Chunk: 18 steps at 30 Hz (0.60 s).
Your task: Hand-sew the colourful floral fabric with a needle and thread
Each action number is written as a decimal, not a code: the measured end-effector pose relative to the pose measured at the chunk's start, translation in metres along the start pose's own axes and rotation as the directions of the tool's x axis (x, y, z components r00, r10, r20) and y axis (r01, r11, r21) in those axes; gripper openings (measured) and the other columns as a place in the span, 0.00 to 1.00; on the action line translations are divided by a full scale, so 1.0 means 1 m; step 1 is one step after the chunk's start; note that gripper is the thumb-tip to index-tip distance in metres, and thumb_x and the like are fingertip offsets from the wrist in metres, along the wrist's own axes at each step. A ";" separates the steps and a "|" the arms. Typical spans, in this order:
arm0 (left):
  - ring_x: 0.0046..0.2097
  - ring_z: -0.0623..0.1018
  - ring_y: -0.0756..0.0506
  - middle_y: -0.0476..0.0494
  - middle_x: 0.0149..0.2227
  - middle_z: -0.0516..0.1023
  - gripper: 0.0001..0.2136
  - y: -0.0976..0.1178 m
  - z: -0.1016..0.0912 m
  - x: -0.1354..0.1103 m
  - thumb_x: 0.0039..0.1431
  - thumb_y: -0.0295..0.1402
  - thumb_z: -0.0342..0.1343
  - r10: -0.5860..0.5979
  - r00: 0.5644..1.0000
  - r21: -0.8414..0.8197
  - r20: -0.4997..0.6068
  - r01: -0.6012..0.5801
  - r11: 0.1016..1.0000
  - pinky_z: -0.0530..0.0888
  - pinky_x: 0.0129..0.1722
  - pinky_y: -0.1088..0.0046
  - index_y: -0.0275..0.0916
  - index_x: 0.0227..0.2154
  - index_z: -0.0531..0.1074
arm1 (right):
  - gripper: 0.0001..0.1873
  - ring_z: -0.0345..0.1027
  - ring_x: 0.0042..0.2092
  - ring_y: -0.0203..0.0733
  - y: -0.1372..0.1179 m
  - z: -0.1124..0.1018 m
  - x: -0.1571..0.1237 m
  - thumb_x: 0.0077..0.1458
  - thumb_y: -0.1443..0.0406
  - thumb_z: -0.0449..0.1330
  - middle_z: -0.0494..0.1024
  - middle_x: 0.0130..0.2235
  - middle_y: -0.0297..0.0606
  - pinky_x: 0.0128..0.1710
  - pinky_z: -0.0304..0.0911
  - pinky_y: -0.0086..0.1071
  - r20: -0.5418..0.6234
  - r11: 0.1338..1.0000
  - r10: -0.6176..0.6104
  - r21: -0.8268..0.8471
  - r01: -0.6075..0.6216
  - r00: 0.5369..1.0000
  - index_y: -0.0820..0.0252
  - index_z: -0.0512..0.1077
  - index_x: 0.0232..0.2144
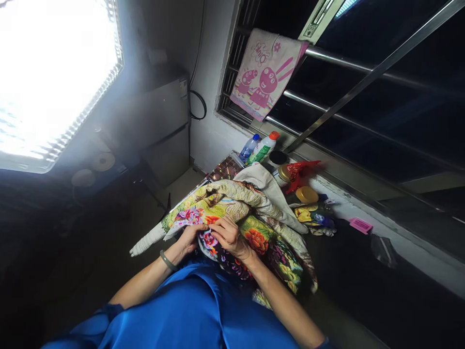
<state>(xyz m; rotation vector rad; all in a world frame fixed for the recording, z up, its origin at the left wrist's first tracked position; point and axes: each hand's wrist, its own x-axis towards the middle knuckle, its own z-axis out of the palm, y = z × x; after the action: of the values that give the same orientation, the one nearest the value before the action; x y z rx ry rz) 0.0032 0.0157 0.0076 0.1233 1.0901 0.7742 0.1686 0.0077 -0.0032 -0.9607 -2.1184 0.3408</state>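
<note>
A large embroidered cloth [256, 240] with bright flowers on dark and yellow-green ground lies bunched over my lap and the surface in front of me. At its near edge my left hand [191, 236], with a bangle on the wrist, grips the cloth between thumb and fingers. Close beside it, my right hand [229, 236] is closed in a pinch just above a pink flower. Whatever sits between those fingertips is too small to make out. A rolled white end of the cloth [147, 241] sticks out to the left.
Behind the cloth stand a blue-capped bottle [249, 148], an orange-capped bottle [267, 147], lidded jars [307, 195] and a red plastic bag [303, 174]. A pink towel [269, 75] hangs on the window bars. A bright lamp [54, 77] fills the upper left, near a fridge [163, 131].
</note>
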 end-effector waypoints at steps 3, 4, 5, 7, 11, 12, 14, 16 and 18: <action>0.48 0.81 0.34 0.43 0.30 0.84 0.12 0.000 -0.001 0.001 0.38 0.23 0.65 -0.004 1.000 -0.010 0.002 0.004 1.000 0.75 0.51 0.61 0.37 0.31 0.79 | 0.08 0.70 0.34 0.43 -0.001 0.005 0.003 0.62 0.66 0.60 0.76 0.32 0.39 0.34 0.70 0.36 -0.075 0.976 0.210 0.069 -0.205 0.975 0.59 0.77 0.43; 0.48 0.81 0.34 0.43 0.30 0.84 0.12 0.000 -0.001 0.001 0.38 0.23 0.65 -0.001 1.000 -0.011 0.002 0.001 1.000 0.75 0.51 0.60 0.37 0.31 0.79 | 0.07 0.70 0.33 0.42 -0.001 0.006 0.004 0.62 0.66 0.60 0.76 0.32 0.39 0.33 0.70 0.35 -0.075 0.961 0.264 0.105 -0.256 0.962 0.58 0.78 0.40; 0.48 0.81 0.34 0.43 0.30 0.84 0.11 0.000 -0.001 0.001 0.39 0.23 0.65 0.002 1.000 -0.010 0.003 -0.002 1.000 0.75 0.51 0.60 0.38 0.30 0.79 | 0.06 0.70 0.33 0.41 0.000 0.008 0.006 0.62 0.67 0.59 0.76 0.31 0.38 0.33 0.69 0.34 -0.064 0.948 0.296 0.138 -0.285 0.953 0.58 0.78 0.37; 0.48 0.81 0.34 0.43 0.30 0.84 0.10 0.000 -0.001 0.001 0.39 0.22 0.65 0.010 1.000 -0.009 0.014 -0.010 1.000 0.75 0.52 0.60 0.38 0.29 0.79 | 0.10 0.69 0.31 0.40 0.002 0.010 0.008 0.63 0.68 0.57 0.75 0.29 0.36 0.33 0.69 0.32 -0.040 0.935 0.314 0.188 -0.302 0.948 0.57 0.76 0.30; 0.48 0.82 0.35 0.43 0.29 0.84 0.10 0.000 -0.001 0.000 0.38 0.21 0.64 0.018 1.000 -0.005 0.020 -0.018 1.000 0.75 0.51 0.61 0.38 0.28 0.79 | 0.12 0.69 0.31 0.39 0.004 0.012 0.009 0.63 0.68 0.56 0.75 0.28 0.35 0.32 0.69 0.32 -0.069 0.911 0.373 0.217 -0.351 0.925 0.57 0.74 0.27; 0.47 0.82 0.35 0.43 0.29 0.84 0.10 -0.001 -0.001 0.000 0.39 0.22 0.64 0.022 1.000 0.004 0.011 -0.022 1.000 0.75 0.51 0.61 0.38 0.28 0.79 | 0.12 0.69 0.30 0.39 0.004 0.012 0.008 0.63 0.67 0.56 0.75 0.28 0.35 0.32 0.70 0.32 -0.078 0.908 0.381 0.216 -0.358 0.921 0.57 0.74 0.28; 0.46 0.82 0.35 0.44 0.29 0.84 0.11 -0.001 -0.001 0.001 0.40 0.24 0.64 0.029 1.000 0.025 -0.011 -0.029 0.999 0.76 0.50 0.61 0.39 0.31 0.80 | 0.08 0.70 0.32 0.40 0.004 0.010 0.006 0.63 0.66 0.57 0.76 0.30 0.36 0.33 0.71 0.33 -0.101 0.920 0.365 0.188 -0.343 0.925 0.57 0.76 0.33; 0.46 0.83 0.35 0.45 0.29 0.84 0.12 -0.001 -0.002 0.002 0.41 0.25 0.65 0.032 0.999 0.041 -0.019 -0.031 0.999 0.76 0.49 0.61 0.39 0.32 0.80 | 0.09 0.73 0.38 0.44 0.002 0.006 0.003 0.62 0.65 0.59 0.78 0.37 0.41 0.37 0.73 0.36 -0.125 0.953 0.296 0.104 -0.284 0.947 0.58 0.76 0.43; 0.46 0.82 0.35 0.43 0.29 0.84 0.13 -0.001 -0.003 0.002 0.39 0.24 0.65 0.020 1.000 0.043 -0.002 -0.020 0.999 0.76 0.48 0.62 0.38 0.33 0.80 | 0.15 0.72 0.46 0.48 -0.001 0.003 0.001 0.61 0.65 0.61 0.76 0.46 0.48 0.44 0.72 0.41 -0.133 0.984 0.173 -0.029 -0.178 0.976 0.59 0.74 0.50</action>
<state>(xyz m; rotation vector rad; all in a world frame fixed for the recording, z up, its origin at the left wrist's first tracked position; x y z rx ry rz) 0.0021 0.0158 0.0040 0.1694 1.1096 0.7691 0.1653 0.0083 -0.0048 -1.1666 -1.9336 0.3147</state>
